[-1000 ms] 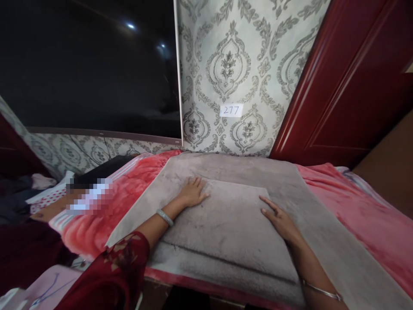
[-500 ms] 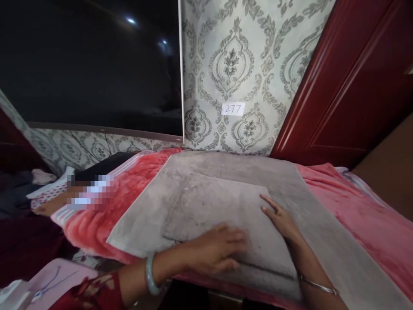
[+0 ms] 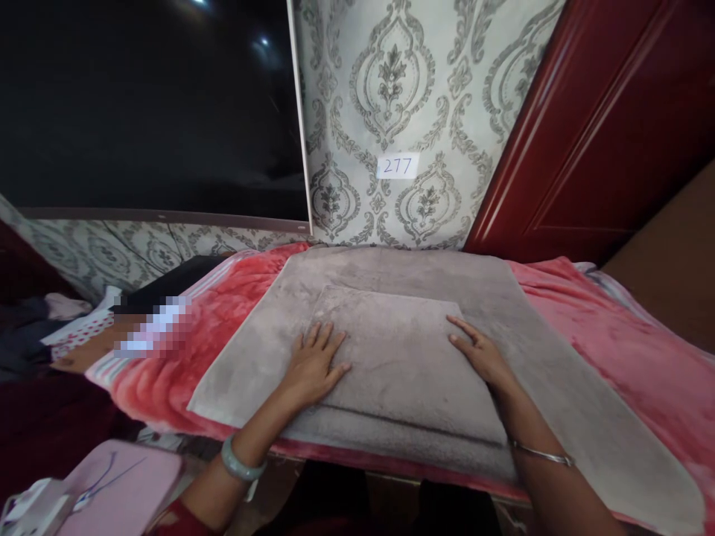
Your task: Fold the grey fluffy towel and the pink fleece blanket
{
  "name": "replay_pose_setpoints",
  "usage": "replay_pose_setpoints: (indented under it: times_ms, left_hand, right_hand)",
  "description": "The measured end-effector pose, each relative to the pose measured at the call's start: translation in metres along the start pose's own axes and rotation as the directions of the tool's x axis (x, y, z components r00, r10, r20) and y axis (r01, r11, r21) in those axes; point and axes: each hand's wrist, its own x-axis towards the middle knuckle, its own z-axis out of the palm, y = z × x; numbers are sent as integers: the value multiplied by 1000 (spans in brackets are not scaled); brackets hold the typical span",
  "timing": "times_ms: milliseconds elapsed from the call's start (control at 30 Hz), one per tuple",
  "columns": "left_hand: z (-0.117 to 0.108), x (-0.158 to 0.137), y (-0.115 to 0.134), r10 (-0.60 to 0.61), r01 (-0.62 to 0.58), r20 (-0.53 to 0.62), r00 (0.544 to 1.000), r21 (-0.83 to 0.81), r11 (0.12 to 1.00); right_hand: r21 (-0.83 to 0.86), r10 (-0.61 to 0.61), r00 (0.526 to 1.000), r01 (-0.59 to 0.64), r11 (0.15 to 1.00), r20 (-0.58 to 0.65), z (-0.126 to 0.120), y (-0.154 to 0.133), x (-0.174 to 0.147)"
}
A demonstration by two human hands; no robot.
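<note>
- Wallpaper with a grey-and-white damask pattern (image 3: 394,74) formed the background, beside a large black flat-screen television (image 3: 150,112).
- Below it, a broad grey plush cover (image 3: 558,380) lay over a pink-red plush blanket (image 3: 223,320).
- Left hand (image 3: 318,365): palm down, fingers spread wide, flat on the left side of the rectangular grey plush cloth (image 3: 407,357).
- Right hand (image 3: 483,353): fingers extended and parted, resting along that cloth's right edge; neither hand gripped anything.
- Change from half a second earlier: the left hand, then blurred over the near part of the cloth, had moved to its left side. The right hand had kept its place.
- Cloth position: mid-cover, between the hands.
- Cloth orientation: the longer visible span ran left to right; a dark line marked its near edge, facing the person.
</note>
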Motion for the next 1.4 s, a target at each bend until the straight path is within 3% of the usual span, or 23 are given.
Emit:
replay_pose_setpoints:
  times_ms: [100, 167, 267, 333, 400, 500, 600, 700, 867, 1067, 1233, 1333, 1400]
  left_hand:
    - [-15, 23, -9, -51, 51, -21, 999, 11, 999]
    - [-22, 43, -15, -42, 42, -37, 998, 5, 999]
    - [-23, 70, -19, 1, -1, -28, 1000, -4, 1000]
    - [-17, 80, -19, 0, 0, -1, 1000, 15, 1000]
    - [-8, 83, -19, -10, 10, 14, 1000, 39, 999]
    - [1, 82, -21, -1, 1, 0, 1000, 46, 999]
    - [6, 81, -26, 24, -22, -41, 999, 39, 999]
    - [9, 84, -32, 49, -47, -76, 996, 28, 999]
    - [20, 92, -40, 72, -71, -134, 988, 11, 997]
    - [19, 92, -39, 61, -60, -120, 991, 10, 998]
    - [13, 92, -36, 50, -50, -87, 995, -1, 999]
    - [12, 92, -35, 50, -51, -100, 994, -2, 999]
    - [13, 93, -35, 52, -53, -96, 994, 0, 999]
  right_hand:
    - [-65, 9, 1000, -8, 998, 13, -6, 0, 6]
    - [-198, 39, 999, -41, 979, -14, -11, -8, 14]
    - [-458, 2, 997, -36, 888, -73, -4, -43, 29]
    - [-545, -112, 994, 104, 832, 18, 18, -81, 36]
    - [-555, -207, 959, 280, 784, 192, 51, -121, 38]
    - [-553, -222, 910, 393, 735, 351, 103, -166, 35]
    - [-546, -213, 897, 409, 731, 386, 138, -178, 31]
    - [-524, -215, 894, 411, 746, 394, 149, -166, 29]
    - [-574, -136, 935, 312, 757, 329, 124, -134, 35]
    - [-668, 17, 989, 87, 739, 148, 55, -78, 35]
    - [-642, 130, 989, -60, 765, 63, 4, -27, 13]
    - [-626, 155, 988, -122, 770, -2, -12, -24, 2]
    - [-607, 108, 992, -125, 785, -65, -9, -43, -5]
